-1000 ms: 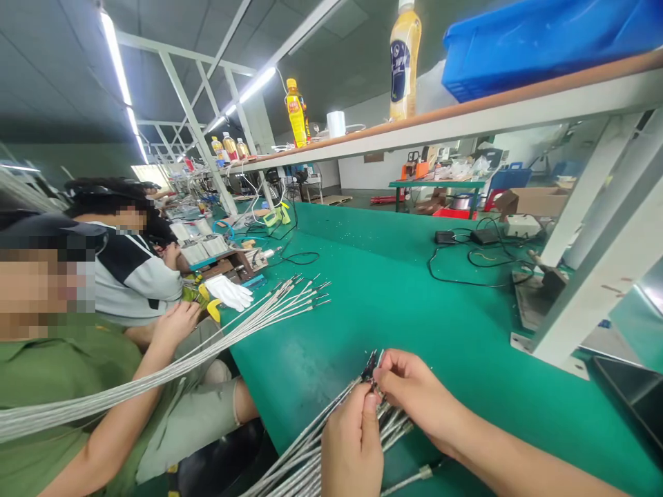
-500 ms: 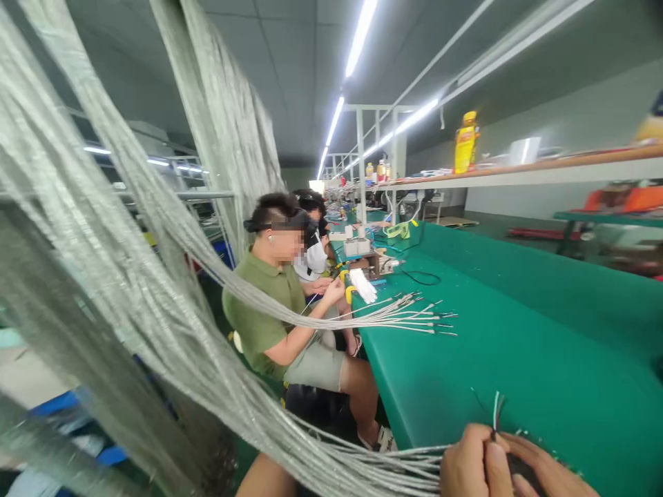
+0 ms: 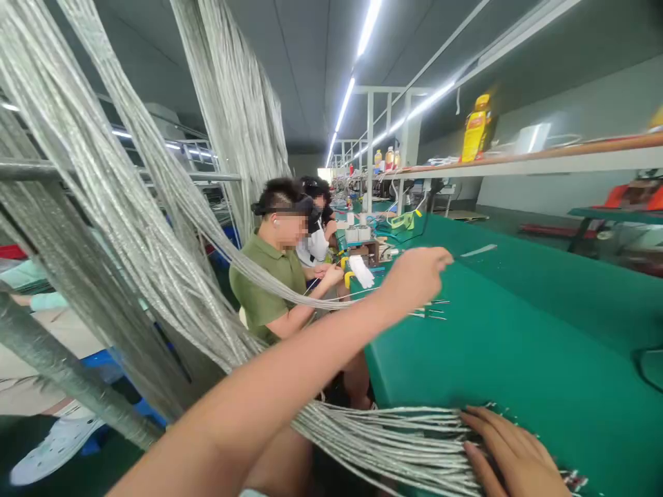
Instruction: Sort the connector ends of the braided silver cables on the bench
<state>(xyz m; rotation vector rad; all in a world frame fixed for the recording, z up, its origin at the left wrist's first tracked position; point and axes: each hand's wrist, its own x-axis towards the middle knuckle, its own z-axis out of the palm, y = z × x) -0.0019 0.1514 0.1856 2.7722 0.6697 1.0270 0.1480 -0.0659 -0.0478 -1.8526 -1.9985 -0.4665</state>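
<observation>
A raised shelf (image 3: 570,160) carries a yellow bottle (image 3: 475,130), with a white cylindrical item (image 3: 533,137) near it and smaller bottles (image 3: 389,159) farther off. A white glove (image 3: 361,271) lies at the left edge of the green bench (image 3: 518,331), where a person in a green shirt (image 3: 269,276) sits alongside. Lit tube lights (image 3: 369,27) run overhead; a white perforated shoe (image 3: 54,452) is visible at lower left.
</observation>
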